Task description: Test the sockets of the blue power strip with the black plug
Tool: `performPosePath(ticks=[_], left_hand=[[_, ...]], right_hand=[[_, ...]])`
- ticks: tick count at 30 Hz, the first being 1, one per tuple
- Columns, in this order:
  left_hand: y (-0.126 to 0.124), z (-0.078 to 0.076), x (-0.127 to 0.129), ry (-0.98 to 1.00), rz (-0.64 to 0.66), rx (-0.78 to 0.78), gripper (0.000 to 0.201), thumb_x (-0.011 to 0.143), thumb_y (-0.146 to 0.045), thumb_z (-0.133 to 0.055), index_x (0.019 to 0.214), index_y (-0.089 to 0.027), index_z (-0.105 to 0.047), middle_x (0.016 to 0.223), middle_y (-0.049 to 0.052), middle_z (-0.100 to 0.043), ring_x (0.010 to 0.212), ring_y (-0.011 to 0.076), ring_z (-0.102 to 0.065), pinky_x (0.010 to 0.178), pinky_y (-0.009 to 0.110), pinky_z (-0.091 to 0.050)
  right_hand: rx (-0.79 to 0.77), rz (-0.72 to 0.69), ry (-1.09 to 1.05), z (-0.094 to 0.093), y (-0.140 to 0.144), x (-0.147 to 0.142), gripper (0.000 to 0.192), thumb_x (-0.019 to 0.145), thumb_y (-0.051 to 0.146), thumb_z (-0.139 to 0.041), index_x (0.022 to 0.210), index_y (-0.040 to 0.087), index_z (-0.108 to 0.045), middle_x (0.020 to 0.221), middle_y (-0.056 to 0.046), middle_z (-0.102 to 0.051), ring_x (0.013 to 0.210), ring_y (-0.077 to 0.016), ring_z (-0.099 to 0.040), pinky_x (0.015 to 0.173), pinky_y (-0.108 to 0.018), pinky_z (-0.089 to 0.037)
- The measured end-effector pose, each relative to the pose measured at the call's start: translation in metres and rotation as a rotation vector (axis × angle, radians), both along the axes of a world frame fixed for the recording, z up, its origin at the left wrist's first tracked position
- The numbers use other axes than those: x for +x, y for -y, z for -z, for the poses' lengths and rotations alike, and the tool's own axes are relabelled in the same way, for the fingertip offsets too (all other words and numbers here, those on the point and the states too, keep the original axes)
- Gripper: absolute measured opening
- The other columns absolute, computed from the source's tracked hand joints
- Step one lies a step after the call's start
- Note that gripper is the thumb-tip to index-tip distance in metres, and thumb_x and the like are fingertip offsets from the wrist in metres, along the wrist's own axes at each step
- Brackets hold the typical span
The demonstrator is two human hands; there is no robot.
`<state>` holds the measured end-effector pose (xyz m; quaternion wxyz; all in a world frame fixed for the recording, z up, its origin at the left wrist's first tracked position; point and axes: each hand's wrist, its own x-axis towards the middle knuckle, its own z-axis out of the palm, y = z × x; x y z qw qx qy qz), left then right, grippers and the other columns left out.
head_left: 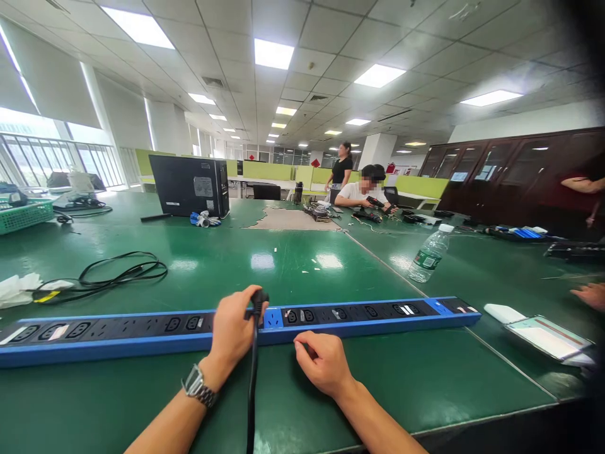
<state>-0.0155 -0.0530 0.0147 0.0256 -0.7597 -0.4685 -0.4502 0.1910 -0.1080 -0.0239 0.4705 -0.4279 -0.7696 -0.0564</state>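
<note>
A long blue power strip (363, 329) with black socket panels lies across the green table. My left hand (232, 331), with a metal watch (199, 386) on its wrist, grips a black plug (258, 301) above the middle of the strip. From this plug a thick black cord (252, 391) runs down toward me. Whether the plug touches a socket, I cannot tell. My right hand (324, 364) is closed with curled fingers at the strip's front edge, and nothing shows in it.
A water bottle (429, 253) stands behind the strip's right part. A propped phone (548, 337) is at the right, near another person's hand (590, 295). Coiled black cable (125, 271) lies at the left. Farther back are a computer tower (189, 187) and a seated person (357, 192) holding a tool.
</note>
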Motion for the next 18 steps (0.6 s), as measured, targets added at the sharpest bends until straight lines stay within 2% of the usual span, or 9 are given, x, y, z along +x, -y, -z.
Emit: performPosePath(ticks=[3, 5, 7, 9, 12, 14, 18], left_hand=[[-0.002, -0.009, -0.034, 0.109, -0.173, 0.044, 0.038, 0.09, -0.047, -0.049, 0.112, -0.019, -0.063, 0.1, 0.009, -0.073, 0.089, 0.0251, -0.067, 0.082, 0.036, -0.05], [-0.001, -0.013, -0.058, 0.175, -0.256, -0.012, 0.041, 0.089, -0.052, -0.049, 0.111, -0.02, -0.063, 0.099, 0.008, -0.073, 0.088, 0.0246, -0.068, 0.081, 0.034, -0.051], [0.001, -0.014, -0.079, 0.221, -0.275, -0.119, 0.043, 0.087, -0.055, -0.049, 0.108, -0.021, -0.064, 0.095, 0.006, -0.074, 0.085, 0.0233, -0.069, 0.078, 0.031, -0.052], [0.001, -0.013, -0.09, 0.218, -0.242, -0.255, 0.045, 0.084, -0.059, -0.05, 0.105, -0.022, -0.065, 0.092, 0.005, -0.075, 0.084, 0.0234, -0.07, 0.075, 0.03, -0.053], [0.001, -0.008, -0.095, 0.152, -0.134, -0.387, 0.048, 0.079, -0.061, -0.053, 0.101, -0.021, -0.067, 0.092, 0.005, -0.075, 0.085, 0.0243, -0.07, 0.075, 0.03, -0.054], [0.001, -0.007, -0.094, 0.119, -0.09, -0.42, 0.048, 0.078, -0.061, -0.053, 0.101, -0.02, -0.068, 0.094, 0.006, -0.075, 0.086, 0.0244, -0.07, 0.077, 0.031, -0.055], [0.001, -0.009, -0.095, 0.059, -0.088, -0.453, 0.049, 0.077, -0.06, -0.056, 0.102, -0.02, -0.069, 0.094, 0.006, -0.075, 0.083, 0.0244, -0.07, 0.078, 0.033, -0.056]], right_hand=[[-0.004, -0.007, -0.002, 0.0, 0.0, 0.0, 0.021, 0.085, 0.019, -0.049, 0.069, 0.018, -0.063, 0.048, 0.005, -0.053, 0.042, -0.0074, -0.046, 0.049, -0.022, -0.031], [-0.017, -0.013, 0.002, 0.001, -0.001, 0.0, 0.021, 0.085, 0.019, -0.049, 0.069, 0.018, -0.063, 0.049, 0.005, -0.053, 0.043, -0.0074, -0.046, 0.049, -0.022, -0.031], [-0.03, -0.017, 0.004, 0.002, -0.002, 0.001, 0.021, 0.086, 0.019, -0.049, 0.069, 0.019, -0.063, 0.049, 0.005, -0.053, 0.043, -0.0074, -0.046, 0.049, -0.022, -0.031], [-0.041, -0.024, 0.01, 0.002, -0.002, 0.001, 0.021, 0.086, 0.019, -0.049, 0.069, 0.019, -0.063, 0.049, 0.005, -0.053, 0.043, -0.0075, -0.046, 0.049, -0.022, -0.031], [-0.056, -0.03, 0.012, 0.002, -0.002, 0.001, 0.022, 0.087, 0.019, -0.048, 0.07, 0.019, -0.063, 0.05, 0.004, -0.054, 0.043, -0.0079, -0.047, 0.049, -0.022, -0.032], [-0.068, -0.024, 0.002, 0.001, -0.002, 0.001, 0.023, 0.087, 0.02, -0.048, 0.07, 0.019, -0.063, 0.05, 0.004, -0.054, 0.043, -0.0082, -0.047, 0.049, -0.022, -0.032], [-0.083, -0.011, -0.017, 0.0, -0.001, 0.001, 0.024, 0.087, 0.021, -0.047, 0.07, 0.02, -0.063, 0.049, 0.004, -0.052, 0.042, -0.0087, -0.046, 0.048, -0.022, -0.032]])
